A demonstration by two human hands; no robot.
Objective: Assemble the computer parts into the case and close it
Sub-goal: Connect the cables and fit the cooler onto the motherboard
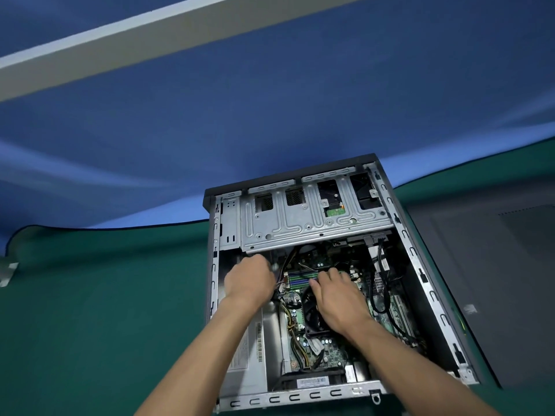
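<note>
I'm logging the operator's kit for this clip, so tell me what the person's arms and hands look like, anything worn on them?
Both forearms are bare as far as the frame shows: no sleeves in view. The left hand and right hand wear no gloves, and no watch, ring or wrist strap is visible.

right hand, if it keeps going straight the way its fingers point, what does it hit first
Probably the memory slots: the right hand lies over the cooler fan, fingers aimed up-left at them. Past those sits the drive cage. Depth is unclear.

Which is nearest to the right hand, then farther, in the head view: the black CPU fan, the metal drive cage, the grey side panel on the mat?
From the right hand:
1. CPU fan, directly under it.
2. Drive cage, beyond the fingers.
3. Side panel, outside the case, right.
</note>
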